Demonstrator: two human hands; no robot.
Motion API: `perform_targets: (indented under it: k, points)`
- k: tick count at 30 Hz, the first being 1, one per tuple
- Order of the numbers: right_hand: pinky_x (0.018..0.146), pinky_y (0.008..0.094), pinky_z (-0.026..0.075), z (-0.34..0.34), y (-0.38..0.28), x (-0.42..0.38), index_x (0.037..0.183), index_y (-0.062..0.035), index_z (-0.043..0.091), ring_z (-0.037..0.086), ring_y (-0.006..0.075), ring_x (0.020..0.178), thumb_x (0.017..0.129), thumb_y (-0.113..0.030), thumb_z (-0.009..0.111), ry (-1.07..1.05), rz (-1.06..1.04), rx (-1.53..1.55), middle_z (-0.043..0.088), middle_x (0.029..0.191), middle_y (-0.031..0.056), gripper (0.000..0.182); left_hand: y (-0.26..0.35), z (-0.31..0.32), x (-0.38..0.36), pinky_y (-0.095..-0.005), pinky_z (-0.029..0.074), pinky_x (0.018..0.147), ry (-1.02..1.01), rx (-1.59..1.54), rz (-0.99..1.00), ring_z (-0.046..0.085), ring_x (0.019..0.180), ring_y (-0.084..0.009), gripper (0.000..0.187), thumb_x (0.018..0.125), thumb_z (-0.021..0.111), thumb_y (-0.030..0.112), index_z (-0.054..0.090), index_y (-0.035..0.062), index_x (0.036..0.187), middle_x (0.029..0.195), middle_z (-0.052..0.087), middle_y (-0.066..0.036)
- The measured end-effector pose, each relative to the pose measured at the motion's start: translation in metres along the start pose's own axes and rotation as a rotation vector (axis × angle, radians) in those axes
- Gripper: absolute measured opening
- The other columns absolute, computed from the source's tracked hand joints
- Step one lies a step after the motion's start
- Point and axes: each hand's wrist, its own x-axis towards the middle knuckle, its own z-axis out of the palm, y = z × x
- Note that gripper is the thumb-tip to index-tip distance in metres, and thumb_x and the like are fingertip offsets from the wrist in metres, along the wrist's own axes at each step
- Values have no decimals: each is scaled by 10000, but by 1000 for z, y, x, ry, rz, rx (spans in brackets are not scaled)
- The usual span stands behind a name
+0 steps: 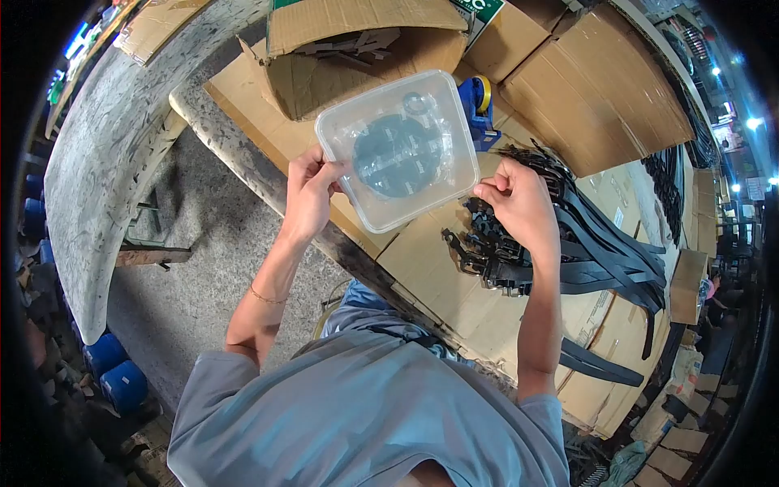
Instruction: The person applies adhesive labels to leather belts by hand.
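Note:
A clear, square plastic container [333, 134] is held up, tilted, in front of me over the table edge. My left hand [312, 188] grips its left side, thumb at the rim and fingers curled behind the wall. At the lower right corner, my right hand [517, 195] pinches the rim between thumb and curled fingers. A dark, round area [398, 158] with small clear, shiny pieces shows in the bottom of the container. Just beyond my right hand, a bundle of black straps with buckles [600, 260] lies on the cardboard-covered table.
An open cardboard box [365, 73] with scraps inside stands behind the container. A blue tape dispenser [480, 118] with yellow-cored tape is to its right. More cardboard [600, 89] leans at the back right. A pale, stained tabletop [122, 154] curves along the left, above a concrete floor [203, 268].

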Motion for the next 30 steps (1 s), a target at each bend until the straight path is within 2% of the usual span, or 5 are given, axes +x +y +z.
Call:
perform_targets:
  k: [8, 13, 19, 24, 30]
  points:
    - [570, 215, 449, -17, 31, 5, 861, 3, 570, 612, 90, 674, 809, -33, 641, -7, 80, 405, 675, 787, 64, 95, -12, -10, 9, -220, 430, 558, 120, -69, -15, 493, 570, -65, 82, 814, 542, 68, 566, -6, 789, 700, 564, -23]
    - [618, 244, 471, 5, 141, 87, 983, 7, 656, 628, 137, 657, 813, -84, 629, 240, 5, 366, 685, 826, 116, 195, -5, -4, 7, -207, 378, 524, 221, -98, -14, 452, 557, -48, 79, 813, 540, 64, 578, -4, 800, 692, 553, -2]
    - [724, 308, 485, 28, 149, 157, 964, -10, 673, 654, 243, 819, 809, -249, 631, 70, 146, -36, 668, 899, 180, 287, -18, -22, 8, -201, 395, 537, 192, -89, -7, 502, 591, -53, 75, 813, 536, 51, 585, -4, 822, 733, 586, -16]
    - [624, 315, 475, 19, 146, 166, 916, -11, 685, 597, 172, 709, 813, -213, 642, -58, 352, 290, 666, 837, 62, 231, -8, -10, 9, -195, 370, 533, 230, -85, -11, 475, 583, -48, 84, 817, 532, 50, 583, -9, 846, 721, 570, 0]
    - [560, 253, 490, 17, 146, 160, 951, 50, 645, 597, 132, 630, 846, -100, 614, 60, 214, 495, 649, 788, 87, 185, -20, -19, 15, -197, 391, 543, 177, -84, -30, 499, 591, -51, 101, 820, 523, 46, 584, -19, 867, 751, 593, -14]
